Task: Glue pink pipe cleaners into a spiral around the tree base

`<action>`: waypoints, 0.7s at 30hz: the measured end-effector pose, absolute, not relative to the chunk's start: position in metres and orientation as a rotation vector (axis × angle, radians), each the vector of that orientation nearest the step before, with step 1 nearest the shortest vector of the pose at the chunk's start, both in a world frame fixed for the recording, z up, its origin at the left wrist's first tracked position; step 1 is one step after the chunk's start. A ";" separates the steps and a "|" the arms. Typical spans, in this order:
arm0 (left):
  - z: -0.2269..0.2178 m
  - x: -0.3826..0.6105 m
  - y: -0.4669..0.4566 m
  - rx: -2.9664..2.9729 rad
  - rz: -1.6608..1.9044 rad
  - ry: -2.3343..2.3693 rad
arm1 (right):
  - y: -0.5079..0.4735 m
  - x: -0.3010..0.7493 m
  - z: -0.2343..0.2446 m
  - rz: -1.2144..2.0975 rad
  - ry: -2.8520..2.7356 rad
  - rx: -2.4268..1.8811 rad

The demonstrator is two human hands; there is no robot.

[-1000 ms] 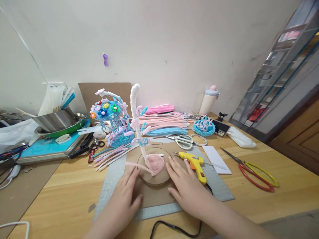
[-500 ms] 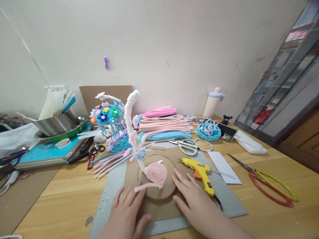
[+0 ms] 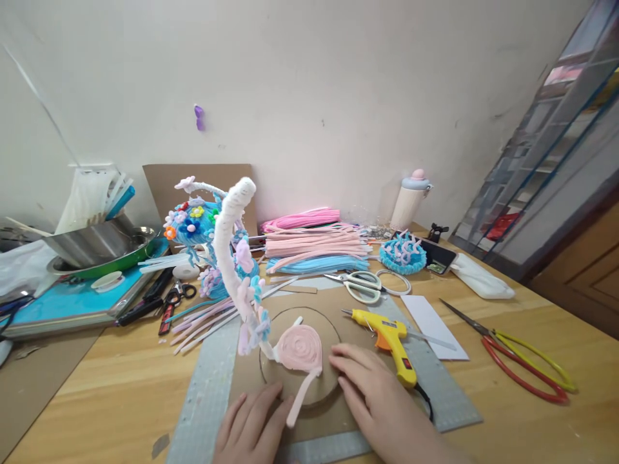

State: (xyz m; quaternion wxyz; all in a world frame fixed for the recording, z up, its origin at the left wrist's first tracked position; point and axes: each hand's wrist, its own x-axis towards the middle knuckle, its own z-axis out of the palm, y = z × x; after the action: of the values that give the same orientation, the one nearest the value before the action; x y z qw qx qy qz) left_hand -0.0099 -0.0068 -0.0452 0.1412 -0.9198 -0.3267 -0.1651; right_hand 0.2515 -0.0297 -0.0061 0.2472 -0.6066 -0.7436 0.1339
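Observation:
A round cardboard disc (image 3: 329,328) lies on a larger cardboard sheet (image 3: 348,303). At its middle is a flat coil of pale pink pipe cleaner (image 3: 300,348), whose loose tail (image 3: 302,396) points towards me. From the coil's left side rises a curved, white-wrapped stem (image 3: 227,251) with small pink and blue twists low on it. My left hand (image 3: 254,422) rests at the disc's near left edge, fingers stretched out. My right hand (image 3: 382,393) lies at the right edge with its fingers extended and fingertips touching the disc. Neither hand is closed round anything.
A yellow glue gun (image 3: 394,338) lies just right of my right hand, beside red-and-yellow-handled scissors (image 3: 517,361). White-handled scissors (image 3: 362,283) and bundles of pipe cleaners (image 3: 316,243) lie behind. Left stand a flower-covered blue piece (image 3: 193,222) and a metal bowl (image 3: 97,241).
The disc has turned: the white stem has swung left and nearer to me, and the pink tail now points towards me instead of left. Both hands stay at the disc's edges.

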 end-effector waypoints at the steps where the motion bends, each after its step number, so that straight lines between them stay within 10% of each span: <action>1: -0.042 -0.008 -0.006 -2.715 -0.471 -0.941 | -0.032 0.250 -0.002 0.396 -2.019 -1.615; 21: 0.003 0.057 -0.014 -3.129 -1.126 -1.240 | -0.035 0.249 -0.006 0.297 -2.133 -1.489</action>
State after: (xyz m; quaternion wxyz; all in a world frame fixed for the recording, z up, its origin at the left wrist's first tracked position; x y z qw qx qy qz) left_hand 0.0566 -0.0137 0.0029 -0.2021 -0.8634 -0.3421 -0.3109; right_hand 0.2486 -0.0351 -0.0056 0.2589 -0.5493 -0.7870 0.1094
